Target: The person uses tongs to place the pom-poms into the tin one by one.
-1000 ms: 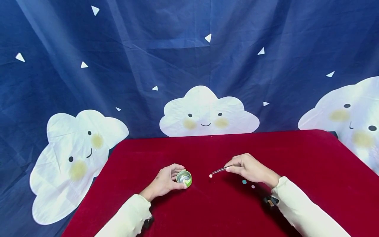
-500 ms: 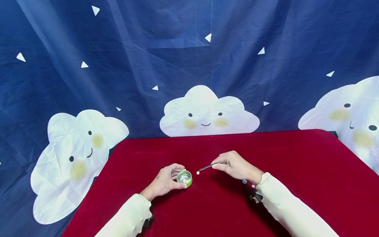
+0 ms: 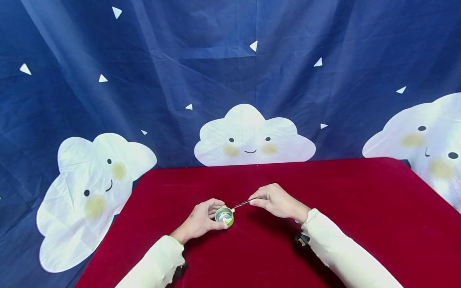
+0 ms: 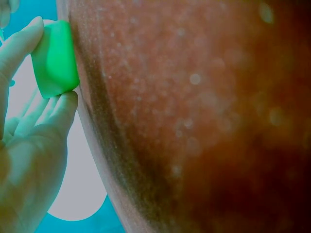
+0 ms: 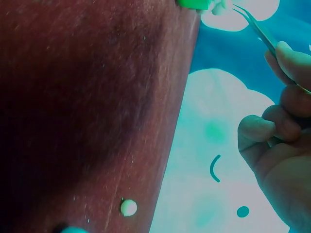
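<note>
My left hand (image 3: pixel 198 219) grips a small round green tin (image 3: pixel 231 224), thumb on the near side and fingers behind. In the left wrist view the green wall of the tin (image 4: pixel 57 58) shows between thumb and fingers. Several small pale pieces (image 3: pixel 226 220) lie inside it. My right hand (image 3: pixel 277 201) pinches dark, slender tweezers (image 3: pixel 245 203) that point left. At their tips is a small pale ball (image 3: pixel 233 210), right at the tin's right rim. The right wrist view shows the bent tips of the tweezers (image 5: pixel 257 29) close to the green tin (image 5: pixel 193 4).
A red cloth covers the table (image 3: pixel 230 260). On it, a pale ball (image 5: pixel 128 208) and a teal ball (image 5: pixel 74 230) lie below the right hand; in the head view the wrist and sleeve mostly hide them. Behind hangs a blue curtain (image 3: pixel 216 80) with clouds.
My right hand has moved left, carrying the pale ball in the tweezers from the open cloth to the tin's rim. The left hand and tin have stayed in place.
</note>
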`<state>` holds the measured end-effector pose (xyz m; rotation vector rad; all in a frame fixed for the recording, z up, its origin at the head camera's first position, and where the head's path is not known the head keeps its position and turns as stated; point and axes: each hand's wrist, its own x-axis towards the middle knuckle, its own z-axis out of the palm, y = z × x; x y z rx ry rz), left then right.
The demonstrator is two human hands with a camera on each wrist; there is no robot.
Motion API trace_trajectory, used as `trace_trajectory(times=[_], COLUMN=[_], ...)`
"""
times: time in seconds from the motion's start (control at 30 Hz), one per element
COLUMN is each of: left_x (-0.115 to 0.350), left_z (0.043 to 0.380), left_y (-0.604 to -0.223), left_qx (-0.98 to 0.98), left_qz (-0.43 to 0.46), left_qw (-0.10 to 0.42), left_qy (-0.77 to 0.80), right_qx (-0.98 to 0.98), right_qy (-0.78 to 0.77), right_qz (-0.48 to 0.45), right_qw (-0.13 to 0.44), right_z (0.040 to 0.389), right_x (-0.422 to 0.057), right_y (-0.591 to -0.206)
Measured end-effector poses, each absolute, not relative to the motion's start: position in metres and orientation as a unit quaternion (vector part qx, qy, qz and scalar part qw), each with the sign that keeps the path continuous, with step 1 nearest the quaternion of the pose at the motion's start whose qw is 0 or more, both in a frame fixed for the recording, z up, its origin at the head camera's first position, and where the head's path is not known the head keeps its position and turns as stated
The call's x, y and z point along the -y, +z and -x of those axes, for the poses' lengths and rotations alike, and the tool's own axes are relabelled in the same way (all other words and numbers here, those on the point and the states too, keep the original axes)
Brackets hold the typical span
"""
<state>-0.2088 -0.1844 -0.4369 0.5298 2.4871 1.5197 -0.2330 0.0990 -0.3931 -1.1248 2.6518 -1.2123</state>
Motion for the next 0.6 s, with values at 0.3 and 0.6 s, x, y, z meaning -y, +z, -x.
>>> trace_trajectory(times=[0.3,0.6], left_x=[0.1844,0.1841], left_z=[0.2098,0.2099], left_y=[-0.4367,-0.4368], left_qx=[-0.83,-0.826], left_qz=[-0.182,-0.179], left_qw=[0.087,0.092], left_qy=[0.521,0.527], right_qx=[-0.853,-0.858], right_qy=[-0.383,-0.355], right_qz=[0.355,0.371], right_qw=[0.021,0.021], right_z=[0.2337,0.2321], right_x=[-0.0896,-0.0915], right_y=[-0.3955,-0.3971])
